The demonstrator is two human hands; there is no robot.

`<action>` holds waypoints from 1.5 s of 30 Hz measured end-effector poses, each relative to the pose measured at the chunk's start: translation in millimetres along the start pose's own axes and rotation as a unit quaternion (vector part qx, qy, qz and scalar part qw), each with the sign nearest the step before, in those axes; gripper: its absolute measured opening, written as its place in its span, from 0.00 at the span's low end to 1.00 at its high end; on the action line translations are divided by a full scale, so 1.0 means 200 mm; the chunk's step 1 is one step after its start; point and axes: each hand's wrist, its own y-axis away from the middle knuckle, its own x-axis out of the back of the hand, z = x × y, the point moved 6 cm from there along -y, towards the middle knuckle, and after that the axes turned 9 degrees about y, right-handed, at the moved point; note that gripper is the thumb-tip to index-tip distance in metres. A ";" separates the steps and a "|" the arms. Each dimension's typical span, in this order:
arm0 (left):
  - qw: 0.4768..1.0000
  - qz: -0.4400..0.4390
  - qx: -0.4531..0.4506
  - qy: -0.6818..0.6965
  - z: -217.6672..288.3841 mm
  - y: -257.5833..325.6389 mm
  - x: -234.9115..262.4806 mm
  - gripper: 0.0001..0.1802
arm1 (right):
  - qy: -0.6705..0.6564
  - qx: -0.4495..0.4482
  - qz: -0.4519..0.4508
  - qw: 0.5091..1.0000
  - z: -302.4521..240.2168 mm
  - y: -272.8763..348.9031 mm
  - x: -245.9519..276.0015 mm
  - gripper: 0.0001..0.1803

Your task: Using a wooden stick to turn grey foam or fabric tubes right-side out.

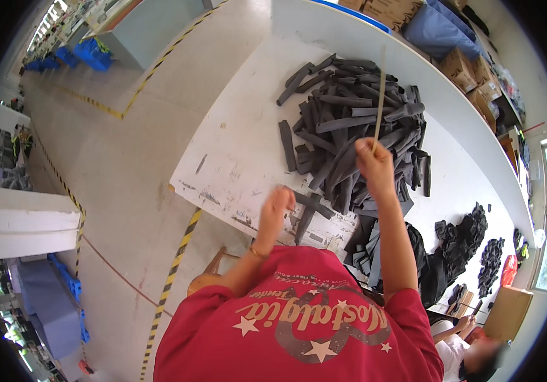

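Note:
My right hand (375, 167) is closed around the lower end of a thin tan stick (381, 95), which points up and away over the heap. Below and beyond it lies a big pile of dark grey fabric tubes (350, 121), flattened and tangled on the white table (241, 127). My left hand (278, 207), slightly blurred, is over the near table edge with its fingers curled. A dark grey tube (318, 205) reaches to its fingertips and crosses another tube (305, 226); whether the fingers grip it cannot be made out.
A low pale wall (451, 108) runs along the table's far and right sides. More dark heaps (467, 235) lie to the right, near a co-worker (461, 353). Cardboard boxes (458, 70) stand behind the wall. A wooden stool (206, 280) stands at the left, beside striped floor tape (178, 261).

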 end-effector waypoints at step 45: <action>0.967 0.172 0.176 -0.064 -0.65 0.50 0.87 0.10 | 0.422 0.016 0.045 0.905 0.71 -0.44 -0.52 0.27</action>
